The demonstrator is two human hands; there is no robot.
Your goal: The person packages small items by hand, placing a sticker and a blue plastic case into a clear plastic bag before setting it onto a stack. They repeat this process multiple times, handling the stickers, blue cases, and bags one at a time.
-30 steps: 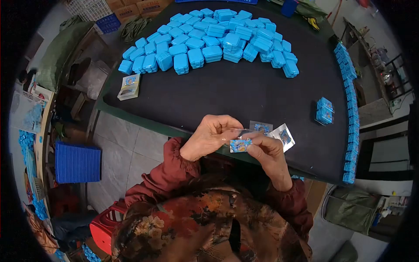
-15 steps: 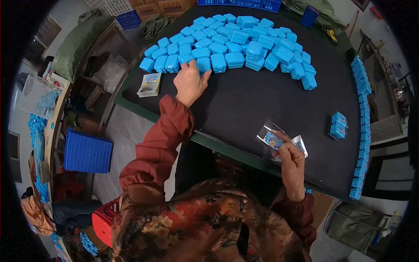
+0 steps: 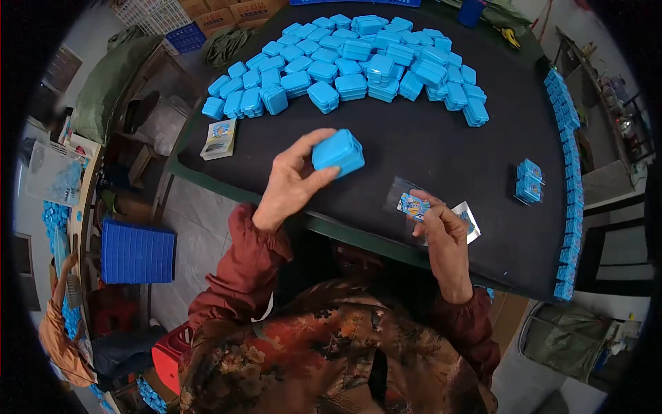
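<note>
My left hand (image 3: pixel 286 183) is closed around a small blue plastic box (image 3: pixel 338 152), fingers on its far side and thumb along its near side, held over the dark tabletop. To its right, my right hand (image 3: pixel 447 238) pinches a clear plastic bag (image 3: pixel 398 190) with a colourful printed card (image 3: pixel 414 205) at its front. A white-edged printed packet (image 3: pixel 469 222) shows partly behind the right hand. Beyond both hands spreads a large pile of blue boxes (image 3: pixel 352 84), many of them stacked.
On the dark tabletop (image 3: pixel 289 131), a stack of printed cards (image 3: pixel 219 140) lies at the left. Bagged blue boxes (image 3: pixel 529 181) sit at the right, and a long row of them (image 3: pixel 572 207) lines the right edge. A blue crate (image 3: pixel 138 252) and a person (image 3: pixel 65 338) are off to the left.
My left hand has taken a blue box from the front of the pile and brought it nearer and to the right. The right hand with the bag has shifted slightly left and away from me.
</note>
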